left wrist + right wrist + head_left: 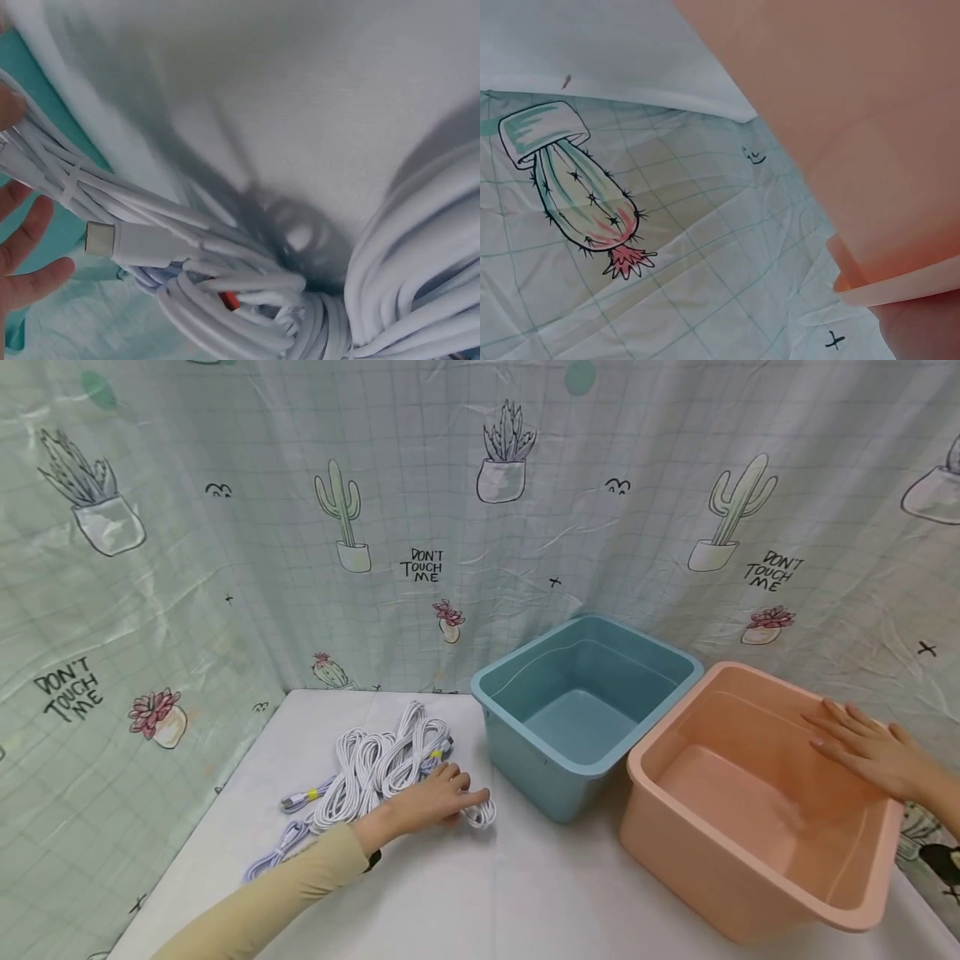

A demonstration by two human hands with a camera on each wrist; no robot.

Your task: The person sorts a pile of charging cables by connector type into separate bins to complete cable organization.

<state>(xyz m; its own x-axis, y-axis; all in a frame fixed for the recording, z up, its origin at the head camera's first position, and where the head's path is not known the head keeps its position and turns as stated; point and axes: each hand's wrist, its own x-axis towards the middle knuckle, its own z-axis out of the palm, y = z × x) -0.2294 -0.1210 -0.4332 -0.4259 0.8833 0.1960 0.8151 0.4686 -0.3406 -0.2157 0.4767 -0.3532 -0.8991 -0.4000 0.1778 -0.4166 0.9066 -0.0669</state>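
My left hand (435,795) pinches a coiled white cable (480,812) at the right side of the cable pile. In the left wrist view, its thumb (9,109) lies over the coil and the other fingers spread below. A white USB-C plug (135,241) juts from the cables there. Bundled white cables (367,768) lie heaped behind and left of this hand. My right hand (873,756) rests over the right rim of the peach bin (750,860), with extended fingers along the inner wall.
A blue-grey bin (525,760) stands behind, beside the peach bin. Pale lilac cables (277,852) lie at the left of the white table (450,902). A cactus-print curtain (277,568) hangs at the back and sides.
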